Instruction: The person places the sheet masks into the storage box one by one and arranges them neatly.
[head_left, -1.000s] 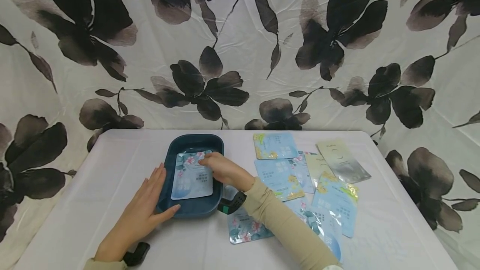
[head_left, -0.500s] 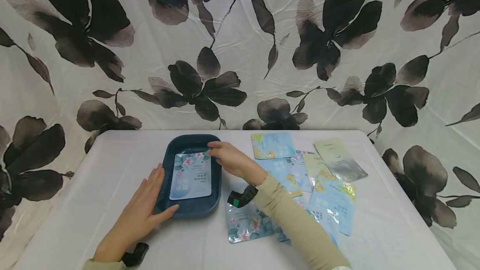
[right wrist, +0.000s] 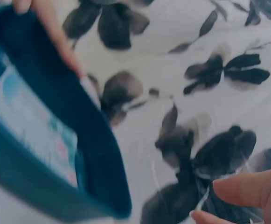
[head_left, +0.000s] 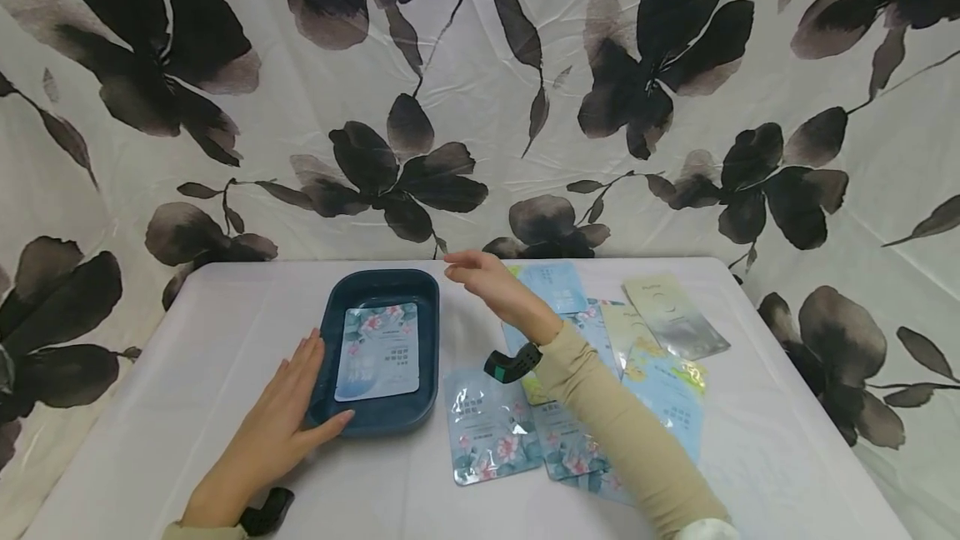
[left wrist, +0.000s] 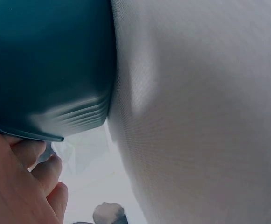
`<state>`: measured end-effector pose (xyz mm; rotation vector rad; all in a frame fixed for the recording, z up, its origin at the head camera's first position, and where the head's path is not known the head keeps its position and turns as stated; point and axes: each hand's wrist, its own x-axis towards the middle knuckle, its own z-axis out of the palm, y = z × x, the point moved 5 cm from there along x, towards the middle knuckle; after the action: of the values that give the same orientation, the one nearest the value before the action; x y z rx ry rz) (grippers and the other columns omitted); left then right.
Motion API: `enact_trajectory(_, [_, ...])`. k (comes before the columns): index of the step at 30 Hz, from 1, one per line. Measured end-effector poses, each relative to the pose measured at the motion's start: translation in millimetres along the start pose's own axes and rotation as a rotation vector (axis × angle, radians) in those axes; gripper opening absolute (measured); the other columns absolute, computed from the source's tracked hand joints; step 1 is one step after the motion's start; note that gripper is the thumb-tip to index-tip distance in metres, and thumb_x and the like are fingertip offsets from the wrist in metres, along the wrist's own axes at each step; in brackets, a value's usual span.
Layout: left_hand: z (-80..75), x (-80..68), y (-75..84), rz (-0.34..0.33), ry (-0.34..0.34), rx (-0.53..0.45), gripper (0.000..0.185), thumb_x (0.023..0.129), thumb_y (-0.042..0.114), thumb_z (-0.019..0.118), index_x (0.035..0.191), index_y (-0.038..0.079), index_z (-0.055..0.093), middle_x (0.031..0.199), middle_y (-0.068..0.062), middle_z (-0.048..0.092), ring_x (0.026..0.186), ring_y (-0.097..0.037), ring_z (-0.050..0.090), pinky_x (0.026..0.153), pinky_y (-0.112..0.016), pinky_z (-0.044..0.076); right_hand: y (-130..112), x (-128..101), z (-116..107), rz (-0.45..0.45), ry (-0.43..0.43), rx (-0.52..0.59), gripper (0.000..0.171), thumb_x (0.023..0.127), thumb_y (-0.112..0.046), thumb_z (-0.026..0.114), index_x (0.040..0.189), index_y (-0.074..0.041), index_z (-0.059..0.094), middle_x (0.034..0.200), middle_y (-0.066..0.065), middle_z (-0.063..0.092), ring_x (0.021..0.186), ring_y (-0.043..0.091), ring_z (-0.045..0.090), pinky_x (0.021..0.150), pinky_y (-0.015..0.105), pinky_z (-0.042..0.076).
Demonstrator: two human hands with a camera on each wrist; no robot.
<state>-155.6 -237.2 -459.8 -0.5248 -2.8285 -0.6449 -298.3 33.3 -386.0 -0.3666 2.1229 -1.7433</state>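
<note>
A dark blue-green plastic tray [head_left: 393, 422] stands on the white table, with a flat face-mask packet [head_left: 378, 357], pale blue with pink flowers, lying inside it. My left hand [head_left: 272, 432] rests against the tray's left side, fingers straight along the rim and thumb at the front corner. In the left wrist view, the fingers touch the rim of the tray [left wrist: 46, 70]. My right hand [head_left: 506, 290] is raised beyond the tray's right side and holds nothing, its fingers loosely extended. The right wrist view shows its thumb and a fingertip apart.
Several more packets lie loosely overlapping on the right: a flowered packet [head_left: 495, 432], a blue-and-yellow packet [head_left: 671, 407] and a silver-gold packet [head_left: 675, 319]. The right sleeve [head_left: 622, 423] covers part of them. A floral cloth [head_left: 525, 107] hangs behind the table.
My right hand has let go of the packet in the tray and moved up and right, away from it. My left hand stays at the tray's side.
</note>
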Motion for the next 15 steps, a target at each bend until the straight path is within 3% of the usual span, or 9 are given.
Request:
enact_trajectory(8, [-0.9, -0.4, 0.0, -0.005, 0.003, 0.002, 0.106, 0.087, 0.048, 0.073, 0.158, 0.001, 0.01, 0.166, -0.015, 0.007, 0.151, -0.035, 0.009, 0.12, -0.055, 0.007, 2, 14, -46, -0.15, 0.229, -0.395, 0.032, 0.1, -0.014, 0.055, 0.129, -0.001, 0.061, 0.125, 0.018, 0.062, 0.116, 0.031, 0.06, 0.096, 0.042, 0.05])
enact_trajectory(12, [-1.8, -0.8, 0.2, -0.006, 0.001, 0.003, 0.106, 0.087, 0.048, 0.073, 0.158, 0.002, 0.01, 0.166, -0.011, 0.004, 0.151, -0.034, 0.009, 0.12, -0.055, 0.007, 17, 21, -72, -0.218, 0.26, -0.432, 0.031, 0.1, -0.01, 0.055, 0.128, 0.002, 0.061, 0.125, 0.02, 0.062, 0.115, 0.032, 0.061, 0.096, 0.043, 0.05])
enact_trajectory(15, [-2.6, -1.9, 1.3, -0.007, 0.0, 0.004, 0.106, 0.087, 0.048, 0.072, 0.158, 0.001, 0.01, 0.166, -0.009, 0.003, 0.152, -0.031, 0.007, 0.12, -0.054, 0.006, 33, 24, -86, -0.218, 0.257, -0.454, 0.034, 0.1, -0.01, 0.055, 0.131, 0.003, 0.058, 0.129, 0.02, 0.06, 0.121, 0.034, 0.057, 0.1, 0.045, 0.047])
